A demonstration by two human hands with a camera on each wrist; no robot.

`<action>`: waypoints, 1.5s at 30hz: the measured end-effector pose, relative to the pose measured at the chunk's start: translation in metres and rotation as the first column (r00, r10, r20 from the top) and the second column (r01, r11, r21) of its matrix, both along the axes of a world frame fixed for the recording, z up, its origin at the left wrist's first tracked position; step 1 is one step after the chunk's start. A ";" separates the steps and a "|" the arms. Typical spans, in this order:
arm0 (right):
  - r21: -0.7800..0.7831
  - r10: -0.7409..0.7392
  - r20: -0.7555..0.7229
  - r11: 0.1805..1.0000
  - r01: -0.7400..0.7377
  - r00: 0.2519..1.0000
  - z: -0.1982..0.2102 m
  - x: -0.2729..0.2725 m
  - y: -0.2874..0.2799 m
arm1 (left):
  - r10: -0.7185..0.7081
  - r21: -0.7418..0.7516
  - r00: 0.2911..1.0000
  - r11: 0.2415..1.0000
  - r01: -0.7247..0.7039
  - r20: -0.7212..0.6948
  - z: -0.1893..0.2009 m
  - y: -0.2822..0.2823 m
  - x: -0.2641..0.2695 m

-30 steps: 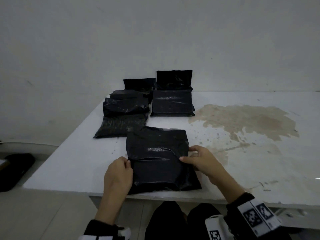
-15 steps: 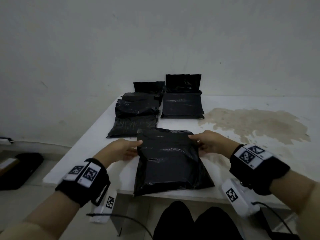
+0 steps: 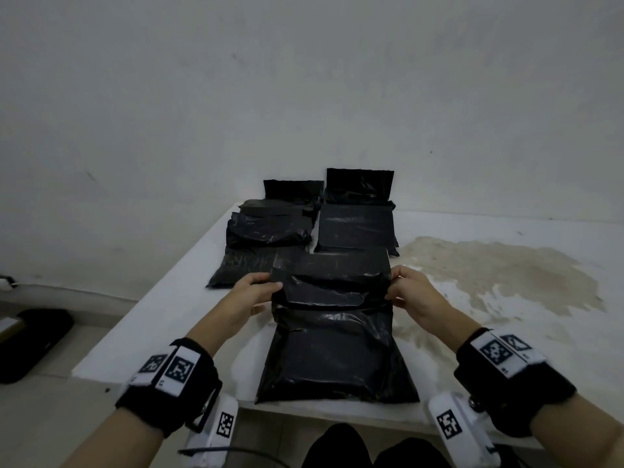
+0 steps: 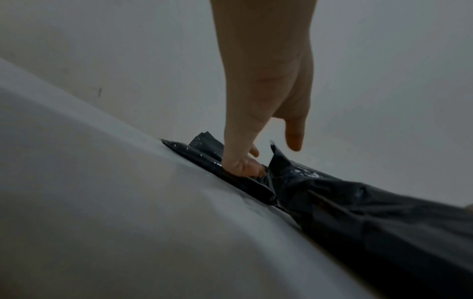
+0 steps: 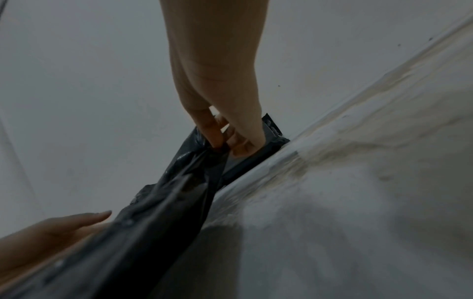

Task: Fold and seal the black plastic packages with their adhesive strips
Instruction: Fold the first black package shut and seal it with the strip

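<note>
Black package (image 3: 332, 339) lies flat at 6 o'clock on the white table (image 3: 158, 319), near edge overhanging slightly. Left hand (image 3: 251, 295) pinches the flap (image 3: 331, 282) at its 9 o'clock edge, thumb on top, fingers curled under. Right hand (image 3: 413, 295) pinches the 3 o'clock edge, same grip. Flap raised off the body, partway folded toward 6. Stack of other black packages (image 3: 270, 238) at 11 o'clock, another package (image 3: 356, 228) at 12. Brown stain (image 3: 499, 275) at 2 o'clock.

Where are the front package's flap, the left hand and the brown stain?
flap (image 3: 332, 265), head view, middle of its raised far panel
left hand (image 3: 251, 293), head view, back of hand
brown stain (image 3: 506, 271), head view, stain centre on tabletop
</note>
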State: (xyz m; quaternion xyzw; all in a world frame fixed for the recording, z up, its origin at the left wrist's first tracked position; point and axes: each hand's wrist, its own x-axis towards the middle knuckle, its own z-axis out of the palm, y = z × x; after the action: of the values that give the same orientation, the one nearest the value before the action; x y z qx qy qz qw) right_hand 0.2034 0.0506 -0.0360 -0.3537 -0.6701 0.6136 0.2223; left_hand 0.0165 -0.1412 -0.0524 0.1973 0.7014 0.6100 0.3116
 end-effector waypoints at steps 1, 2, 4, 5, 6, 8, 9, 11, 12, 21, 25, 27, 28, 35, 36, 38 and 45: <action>-0.029 0.002 -0.041 1.000 -0.003 0.999 0.002 -0.002 0.000 | -0.005 0.003 1.000 1.000 0.005 -0.012 0.001 0.002 0.001; -0.058 0.007 -0.088 0.998 -0.012 0.996 0.004 -0.003 -0.001 | -0.011 0.011 0.999 1.000 0.011 -0.031 0.002 0.003 0.002; -0.058 0.014 -0.143 0.998 -0.022 0.990 0.009 -0.004 -0.004 | -0.027 0.030 0.996 0.999 0.030 -0.080 0.004 0.003 0.006; -0.031 0.010 -0.156 0.999 -0.015 0.988 0.011 -0.003 -0.004 | -0.035 0.038 0.992 0.998 0.040 -0.120 0.006 0.003 0.009; -0.004 -0.001 -0.179 1.000 0.000 0.984 0.012 -0.002 -0.005 | -0.035 0.048 0.985 0.998 0.044 -0.171 0.009 0.002 0.012; 0.053 -0.024 -0.243 0.998 0.038 0.970 0.011 0.003 -0.006 | 0.006 0.102 0.963 0.995 0.022 -0.269 0.014 0.002 0.018; 0.092 -0.027 -0.274 0.994 0.054 0.961 0.010 0.005 -0.006 | 0.039 0.147 0.952 0.989 0.006 -0.302 0.017 0.001 0.020; 0.166 -0.018 -0.329 0.983 0.076 0.944 0.009 0.010 -0.007 | 0.085 0.219 0.939 0.976 -0.011 -0.332 0.023 0.000 0.024; 0.188 -0.009 -0.358 0.979 0.081 0.934 0.009 0.013 -0.007 | 0.099 0.239 0.936 0.971 -0.017 -0.337 0.025 0.000 0.025; 0.230 0.040 -0.449 0.971 0.072 0.893 0.013 0.017 -0.003 | 0.132 0.335 0.930 0.942 -0.010 -0.344 0.033 0.004 0.024; 0.335 0.037 -0.436 0.934 0.124 0.899 0.021 0.016 0.002 | 0.152 0.247 0.785 0.969 0.002 -0.600 0.041 0.003 0.013; 0.417 0.058 -0.401 0.900 0.126 0.914 0.024 0.015 0.006 | 0.125 0.202 0.723 0.979 0.020 -0.679 0.045 0.003 0.007; 0.460 0.064 -0.376 0.879 0.126 0.924 0.024 0.015 0.009 | 0.117 0.190 0.695 0.981 0.028 -0.710 0.047 0.003 0.006; 0.602 0.131 -0.372 0.788 0.131 0.919 0.029 0.020 0.012 | 0.026 0.103 0.463 0.984 0.142 -0.886 0.061 0.004 0.009; 0.620 0.153 -0.366 0.776 0.118 0.918 0.031 0.021 0.012 | 0.013 0.094 0.453 0.983 0.156 -0.891 0.063 0.004 0.008; 0.640 0.184 -0.346 0.763 0.087 0.920 0.033 0.023 0.012 | -0.016 0.070 0.454 0.983 0.172 -0.891 0.064 0.006 0.004; 0.719 0.194 -0.283 0.691 0.074 0.939 0.035 0.031 0.023 | -0.077 -0.050 0.221 0.991 0.125 -0.972 0.064 0.007 -0.016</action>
State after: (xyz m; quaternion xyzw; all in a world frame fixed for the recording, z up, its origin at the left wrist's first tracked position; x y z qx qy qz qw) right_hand 0.2346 0.0736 -0.0008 -0.1053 -0.8194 0.3598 0.4336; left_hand 0.0008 -0.1341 0.0113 0.5841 0.7167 0.3475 -0.1563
